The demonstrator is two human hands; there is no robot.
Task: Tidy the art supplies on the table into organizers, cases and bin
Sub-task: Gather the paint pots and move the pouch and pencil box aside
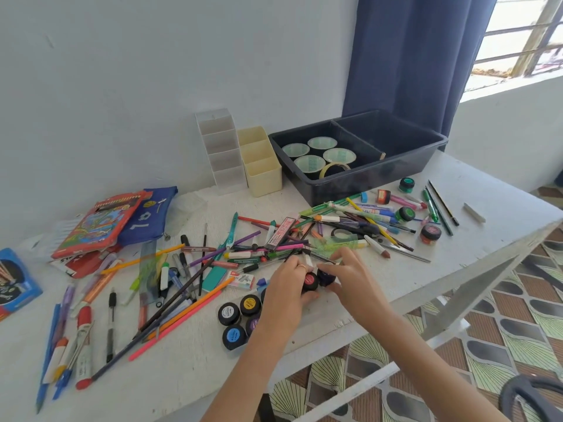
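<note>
The white table [213,376] spreads out under both my hands. Beyond my right hand, at the far edge, is the dark two-compartment bin [380,178], with four clear cups [318,162] and a roll of tape [333,169] in its left half. Just left of the bin, past my left hand, a white tiered organizer [224,153] and a cream organizer [262,166] stand side by side. Far off to the left of my left hand a blue pencil case [149,217] lies half under a red box of coloured pencils [97,226]. A loose heap of pens, pencils and markers [274,245] runs from far left of my left hand, across just beyond my fingertips, to well past my right hand (nothing in it is sorted). Beyond my right hand, among the pens, are two green-lidded paint pots [405,213] and a red-lidded one [430,233]. Against my left wrist a cluster of small black paint pots [228,313] stands on the table, lids labelled yellow, white, blue and purple. My left hand [289,287] curls round a paint pot with a red lid [309,280], and my right hand [350,278] pinches a dark-lidded paint pot [326,275]; the two pots touch, low over the table between my hands. There is a ring [302,267] on my left hand.
</note>
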